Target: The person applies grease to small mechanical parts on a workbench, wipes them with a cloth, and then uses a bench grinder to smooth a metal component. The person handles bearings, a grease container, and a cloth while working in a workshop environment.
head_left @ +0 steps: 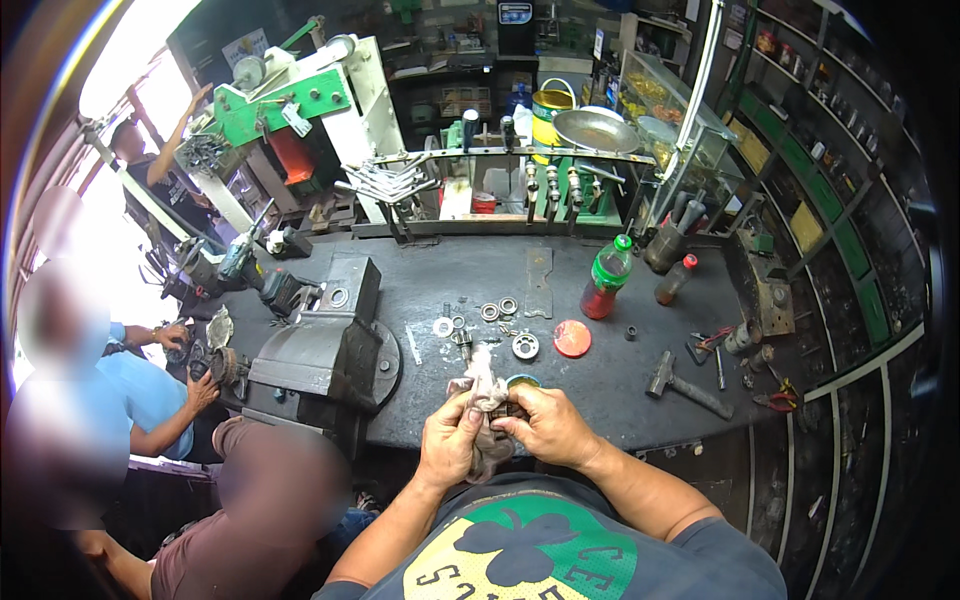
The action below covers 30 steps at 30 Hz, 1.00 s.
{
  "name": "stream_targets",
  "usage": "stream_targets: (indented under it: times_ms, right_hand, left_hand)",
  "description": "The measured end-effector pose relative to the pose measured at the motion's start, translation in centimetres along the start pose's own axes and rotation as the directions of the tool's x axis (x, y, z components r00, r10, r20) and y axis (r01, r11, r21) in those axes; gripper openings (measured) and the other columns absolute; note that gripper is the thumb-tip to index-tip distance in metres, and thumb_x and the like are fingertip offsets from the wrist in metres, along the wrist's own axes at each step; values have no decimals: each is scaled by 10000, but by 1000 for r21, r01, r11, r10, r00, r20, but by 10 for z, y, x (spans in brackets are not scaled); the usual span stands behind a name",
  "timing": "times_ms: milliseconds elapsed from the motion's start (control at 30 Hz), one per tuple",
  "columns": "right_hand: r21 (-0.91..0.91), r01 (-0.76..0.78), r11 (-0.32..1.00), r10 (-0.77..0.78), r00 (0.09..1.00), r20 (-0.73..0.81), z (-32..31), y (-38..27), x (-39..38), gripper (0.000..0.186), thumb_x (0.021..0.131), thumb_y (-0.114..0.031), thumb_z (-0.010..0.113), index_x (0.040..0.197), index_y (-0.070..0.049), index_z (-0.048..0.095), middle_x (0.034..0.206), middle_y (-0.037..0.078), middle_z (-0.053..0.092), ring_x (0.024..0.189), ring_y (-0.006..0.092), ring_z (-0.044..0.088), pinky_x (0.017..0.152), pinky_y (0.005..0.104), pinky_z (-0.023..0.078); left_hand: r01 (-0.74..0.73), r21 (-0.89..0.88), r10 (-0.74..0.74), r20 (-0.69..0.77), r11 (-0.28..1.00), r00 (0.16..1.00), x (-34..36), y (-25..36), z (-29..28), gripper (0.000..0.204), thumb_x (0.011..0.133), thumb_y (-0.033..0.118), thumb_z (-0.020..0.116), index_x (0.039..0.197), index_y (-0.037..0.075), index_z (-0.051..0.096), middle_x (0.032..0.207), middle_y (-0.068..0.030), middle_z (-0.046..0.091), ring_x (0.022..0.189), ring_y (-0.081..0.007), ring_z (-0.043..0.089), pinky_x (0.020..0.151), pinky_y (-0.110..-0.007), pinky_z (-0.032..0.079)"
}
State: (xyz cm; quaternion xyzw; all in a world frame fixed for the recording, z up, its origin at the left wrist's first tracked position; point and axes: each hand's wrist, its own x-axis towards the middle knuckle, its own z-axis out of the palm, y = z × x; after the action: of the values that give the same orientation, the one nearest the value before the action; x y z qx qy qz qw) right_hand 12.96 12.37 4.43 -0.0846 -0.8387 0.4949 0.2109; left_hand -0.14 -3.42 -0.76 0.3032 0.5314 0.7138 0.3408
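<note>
1. Rag point(484, 392), pale and crumpled, is bunched between the two hands at the near edge of the tabletop point(430, 285); its long axis runs near to far, with the upper end pointing far.
2. Left hand point(450, 438) has a narrow grip, thumb and fingers closed on the cloth.
3. Right hand point(550, 425) curls in a narrow grip around a dark metal part point(509, 411), just right of the rag; fingers hide which way that part points.
4. Farther off lies a red disc point(572, 338), with a hammer point(698, 395) to the right and a vise point(315, 345) left.
</note>
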Motion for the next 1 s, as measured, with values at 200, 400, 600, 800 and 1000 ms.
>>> stream_targets:
  times_ms: [200,400,600,800,1000]
  right_hand:
    - [-132,163,978,-161,987,23,11,-11,-3,305,909,-95,805,1172,-3,680,967,205,729,864,423,724,764,467,579]
    - [-28,-2,1000,3,999,52,8,3,-4,309,905,-82,803,1177,2,682,999,205,728,905,410,731,780,457,584]
    - [22,-19,1000,17,997,79,9,0,-8,353,933,-87,817,1233,31,673,1067,208,757,927,292,779,799,387,599]
    - [387,-293,874,312,950,15,9,16,-7,288,957,-80,806,1189,43,687,1025,184,786,963,161,777,798,334,602]
    - [-6,-99,995,99,993,56,18,11,-15,305,912,-116,827,1152,19,698,952,205,749,840,376,761,742,439,592]
  left_hand:
    - [221,43,-206,-227,974,952,5,11,8,296,1087,227,688,1233,-31,710,1138,-73,754,1011,-107,669,898,-293,555]
    - [98,113,-79,-160,989,984,-6,6,11,295,1089,215,682,1206,-55,713,1106,-61,755,975,-99,667,868,-301,564]
    - [123,-236,-172,-198,964,965,15,5,9,336,1149,249,556,1242,-49,680,1149,-153,777,1014,-207,751,933,-361,614]
    - [84,-452,-124,-60,888,990,-2,8,-2,408,1171,229,461,1432,-53,599,1371,-192,684,1232,-280,688,1110,-440,540]
    - [108,40,-99,-173,993,980,4,-14,8,376,1146,259,568,1306,-53,704,1208,-116,759,1051,-168,708,953,-318,568]
